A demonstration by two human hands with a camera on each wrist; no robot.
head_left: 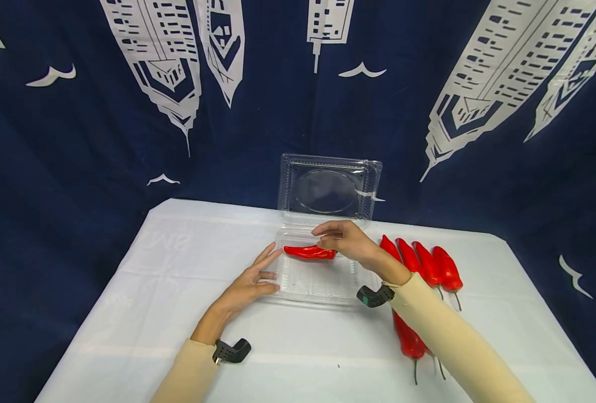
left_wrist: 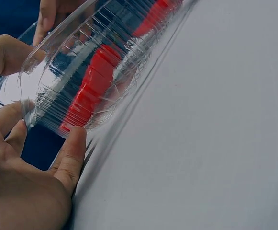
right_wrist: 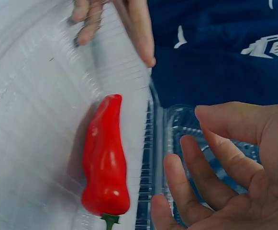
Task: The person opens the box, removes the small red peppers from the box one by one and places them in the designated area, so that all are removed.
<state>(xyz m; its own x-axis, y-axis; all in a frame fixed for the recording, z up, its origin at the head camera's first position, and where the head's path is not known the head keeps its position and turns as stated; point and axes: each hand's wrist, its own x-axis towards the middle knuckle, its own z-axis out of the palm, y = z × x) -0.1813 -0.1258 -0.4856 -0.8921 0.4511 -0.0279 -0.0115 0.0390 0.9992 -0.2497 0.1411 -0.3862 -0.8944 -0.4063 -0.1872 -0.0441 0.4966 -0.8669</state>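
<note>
A red pepper with a green stem lies across the back part of a clear plastic clamshell container. My right hand hovers over the pepper's stem end; in the right wrist view the hand has loosely bent fingers apart from the pepper, with nothing between them. At the container's left side, my left hand has its fingers spread along the wall. The left wrist view shows the thumb and fingers of this hand touching the clear plastic.
The container's hinged lid stands raised at the back, against a dark blue curtain with white building prints. Right of the container, several red peppers lie in a row, and more peppers lie nearer, partly hidden by the right sleeve.
</note>
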